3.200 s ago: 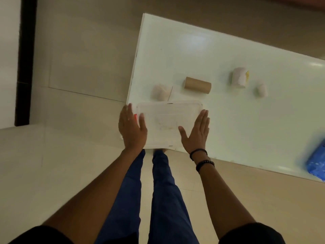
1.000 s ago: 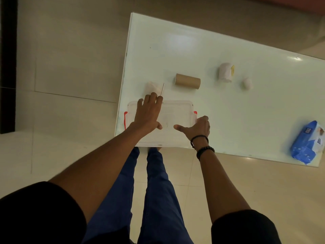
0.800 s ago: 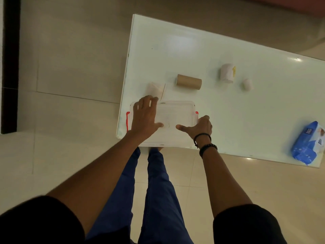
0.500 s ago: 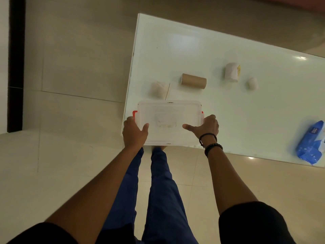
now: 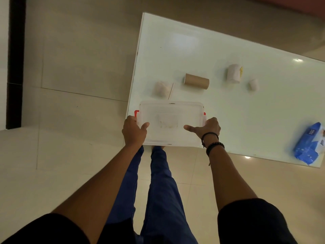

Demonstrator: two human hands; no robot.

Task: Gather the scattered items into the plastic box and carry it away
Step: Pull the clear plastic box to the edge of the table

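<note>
A clear plastic box (image 5: 171,111) with its lid on and red clips sits at the near left corner of the white table (image 5: 202,50). My left hand (image 5: 134,132) grips its left end, thumb on the lid. My right hand (image 5: 206,128) grips its right end, thumb on the lid. Beyond the box lie a pale crumpled item (image 5: 161,88), a brown cardboard tube (image 5: 197,81), a white roll with a yellow bit (image 5: 233,73) and a small white piece (image 5: 253,84).
A blue packet (image 5: 309,143) lies near the table's right front edge. Beige tiled floor surrounds the table. My blue trouser legs (image 5: 158,182) stand right at the table's near edge, below the box.
My left hand came back from the far edge of the lid to the box's left end. Both hands now clasp the box's ends.
</note>
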